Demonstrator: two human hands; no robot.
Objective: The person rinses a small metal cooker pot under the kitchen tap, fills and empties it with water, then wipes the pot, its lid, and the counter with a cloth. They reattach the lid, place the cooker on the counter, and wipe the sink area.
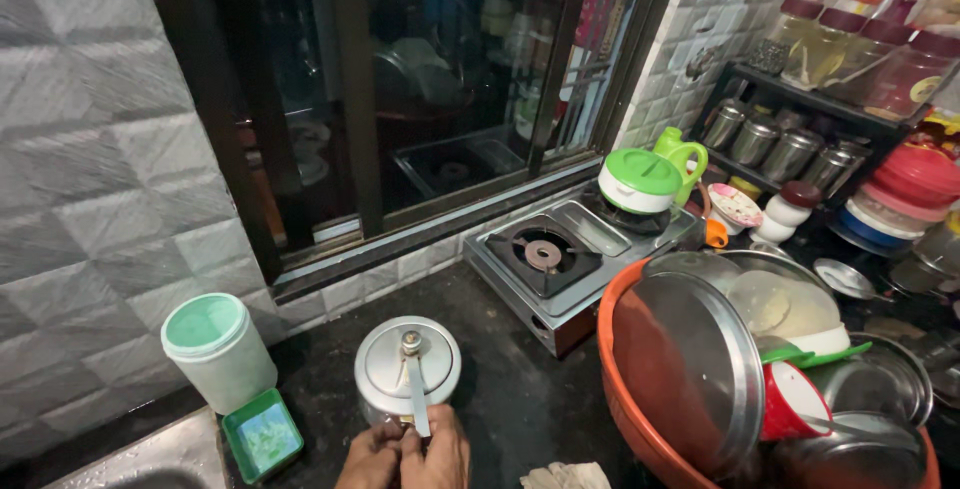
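View: looking down from head height at a dark kitchen counter [500, 399] below a window [420, 79]; grey tiled wall to the left
Pressure cooker: a small metal pressure cooker [407, 369] stands upright on the counter, near the bottom middle; lid on, round weight at the lid's centre, handle pointing toward the person
Left hand: the left hand [372, 457] is at the bottom edge, fingers curled shut around the end of the cooker handle
Right hand: the right hand [438, 449] sits just beside the left, touching it; also closed on the handle end, thumb on top
Left of cooker: a pale tub with a mint green lid [217, 349] stands near the wall; a small square green box [262, 436] lies just in front of it
Right of cooker: a two-burner gas stove [560, 264] sits under the window; a white pot with a green lid [640, 181] rests on the far burner
Far right: a large orange basin [625, 389] holds steel plates, lids and a red and white cup [795, 399]
Shelf: a black rack [830, 109] carries jars and steel tins
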